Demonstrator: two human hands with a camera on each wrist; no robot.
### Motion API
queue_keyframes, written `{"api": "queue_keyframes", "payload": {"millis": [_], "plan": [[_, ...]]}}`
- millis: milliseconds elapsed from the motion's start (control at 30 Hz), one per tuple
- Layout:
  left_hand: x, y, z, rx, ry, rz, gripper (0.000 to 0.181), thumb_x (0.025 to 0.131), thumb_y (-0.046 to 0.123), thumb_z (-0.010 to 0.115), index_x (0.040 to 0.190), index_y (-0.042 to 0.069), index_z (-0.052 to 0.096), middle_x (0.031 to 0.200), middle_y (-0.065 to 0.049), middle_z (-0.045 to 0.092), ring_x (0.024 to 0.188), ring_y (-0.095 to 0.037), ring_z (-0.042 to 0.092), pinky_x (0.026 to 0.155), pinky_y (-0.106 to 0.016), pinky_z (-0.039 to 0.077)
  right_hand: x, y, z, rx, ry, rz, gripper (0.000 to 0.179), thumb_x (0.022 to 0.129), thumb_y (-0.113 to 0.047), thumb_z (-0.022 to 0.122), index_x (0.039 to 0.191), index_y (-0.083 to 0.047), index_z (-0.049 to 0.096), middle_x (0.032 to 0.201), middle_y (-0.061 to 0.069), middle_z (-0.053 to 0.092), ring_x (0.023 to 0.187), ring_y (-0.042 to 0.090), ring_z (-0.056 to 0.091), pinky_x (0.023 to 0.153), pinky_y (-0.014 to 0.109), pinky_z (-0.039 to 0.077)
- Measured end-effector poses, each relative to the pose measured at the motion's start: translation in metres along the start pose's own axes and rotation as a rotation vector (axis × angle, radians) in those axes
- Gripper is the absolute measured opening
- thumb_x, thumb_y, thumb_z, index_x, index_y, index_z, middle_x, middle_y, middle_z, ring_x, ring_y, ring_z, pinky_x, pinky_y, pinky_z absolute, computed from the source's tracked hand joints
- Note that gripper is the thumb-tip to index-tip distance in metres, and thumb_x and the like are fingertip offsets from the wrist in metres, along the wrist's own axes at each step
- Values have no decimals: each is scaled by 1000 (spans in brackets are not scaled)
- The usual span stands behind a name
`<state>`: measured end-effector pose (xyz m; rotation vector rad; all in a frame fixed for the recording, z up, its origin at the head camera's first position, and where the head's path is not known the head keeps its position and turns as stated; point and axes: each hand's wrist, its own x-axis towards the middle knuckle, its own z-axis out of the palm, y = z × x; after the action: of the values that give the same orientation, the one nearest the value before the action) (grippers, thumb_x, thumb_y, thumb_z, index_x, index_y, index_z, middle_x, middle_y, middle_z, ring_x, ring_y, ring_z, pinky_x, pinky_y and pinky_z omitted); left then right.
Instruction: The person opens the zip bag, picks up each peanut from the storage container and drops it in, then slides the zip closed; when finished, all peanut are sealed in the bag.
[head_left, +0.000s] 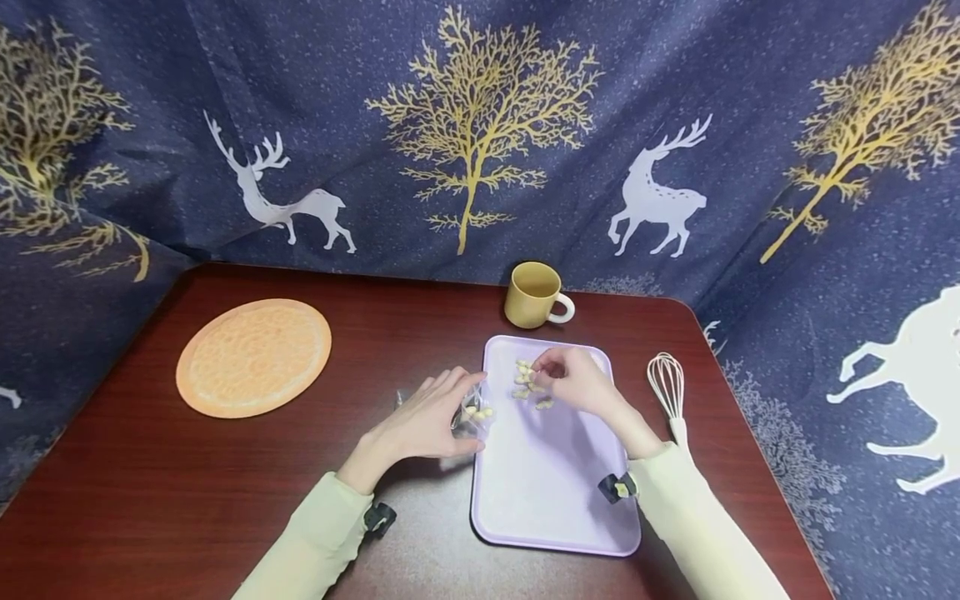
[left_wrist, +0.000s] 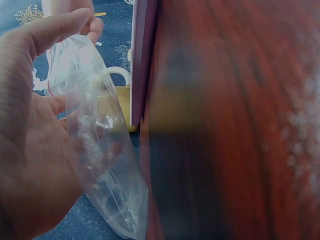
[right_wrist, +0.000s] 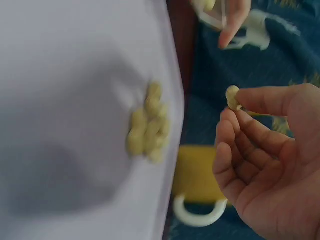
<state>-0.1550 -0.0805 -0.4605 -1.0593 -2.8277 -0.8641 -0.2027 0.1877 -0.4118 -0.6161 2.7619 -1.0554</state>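
My left hand (head_left: pixel 423 425) curves round a clear plastic bag (left_wrist: pixel 112 170) at the tray's left edge, thumb and fingers wide apart at its mouth. Some peanuts (head_left: pixel 478 412) show inside the bag. Over the upper part of the lilac tray (head_left: pixel 540 508), my right hand (head_left: pixel 577 382) pinches a single peanut (right_wrist: pixel 232 97) between thumb and fingertips, other fingers curled in. Below that hand several peanuts (right_wrist: pixel 147 130) lie in a small group on the tray.
A yellow mug (head_left: pixel 531 298) with a white handle stands behind the tray. To the right lies a whisk (head_left: pixel 669 392) with a white handle. A round orange placemat (head_left: pixel 255 358) is at the back left of the dark red wooden table (head_left: pixel 225 492).
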Motion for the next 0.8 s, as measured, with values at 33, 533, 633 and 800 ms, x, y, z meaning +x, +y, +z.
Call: {"api": "queue_keyframes", "payload": {"millis": [33,533,633,800], "plan": [[0,0,0,3,1,0,94,73,48,81,148,7,41,119,-5,51,109,-22,50,90,-44,41,-2,-5,1,16,-24,-19,5,87,-5,67,89,-3,71,73,-2,64,66,11,57,66,30,46],[1,1,0,12,19,17,95,73,50,82,147,6,42,122,-5,50,107,-21,50,86,-42,42,-11,-47,30,-24,-202,-205,10,81,0,72,86,-9,72,66,-9,56,62,3,50,62,24,45],[0,2,0,8,30,26,95,72,49,83,146,4,43,121,-6,50,106,-23,51,85,-41,41,-11,-49,34,-16,-214,-223,8,82,-1,73,85,-9,72,66,-10,56,62,3,49,62,24,44],[0,1,0,3,36,31,94,71,46,84,145,3,44,121,-6,51,107,-23,51,85,-40,40,-11,-51,40,-8,-220,-243,5,83,-4,75,86,-8,73,67,-9,59,62,1,50,62,24,45]]}}
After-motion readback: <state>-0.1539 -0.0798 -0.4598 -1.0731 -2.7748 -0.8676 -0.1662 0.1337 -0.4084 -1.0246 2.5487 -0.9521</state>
